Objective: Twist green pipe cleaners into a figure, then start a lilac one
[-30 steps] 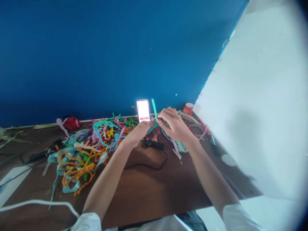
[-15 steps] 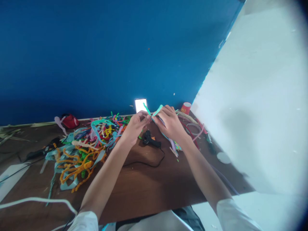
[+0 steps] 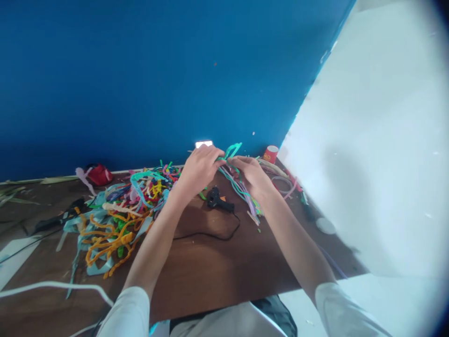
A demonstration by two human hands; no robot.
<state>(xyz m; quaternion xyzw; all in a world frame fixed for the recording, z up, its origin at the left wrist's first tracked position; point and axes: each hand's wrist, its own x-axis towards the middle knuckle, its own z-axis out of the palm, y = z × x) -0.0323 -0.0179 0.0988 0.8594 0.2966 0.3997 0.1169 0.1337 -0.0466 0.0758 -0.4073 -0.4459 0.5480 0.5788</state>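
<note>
A green pipe cleaner (image 3: 233, 150), bent into a loop, stands up between my two hands above the table. My left hand (image 3: 202, 167) is closed with its fingertips pinching the strand from the left. From the other side my right hand (image 3: 250, 174) pinches it too, thumb and fingers together. Below them, a black glue gun (image 3: 218, 200) lies on the table with its cord trailing. Beneath and behind my right hand lie several purple and teal pipe cleaners (image 3: 249, 202), partly hidden by it.
A tangled heap of coloured pipe cleaners (image 3: 115, 229) covers the table's left side. A lit phone (image 3: 204, 143) leans at the blue wall. Further right are a red paper cup (image 3: 270, 154) and a white disc (image 3: 326, 225). A white cable (image 3: 59, 284) crosses the lower left.
My left hand has turned over and risen slightly, now covering much of the phone. The green pipe cleaner went from a wide V to a narrow loop. My right hand has shifted slightly, still pinching.
</note>
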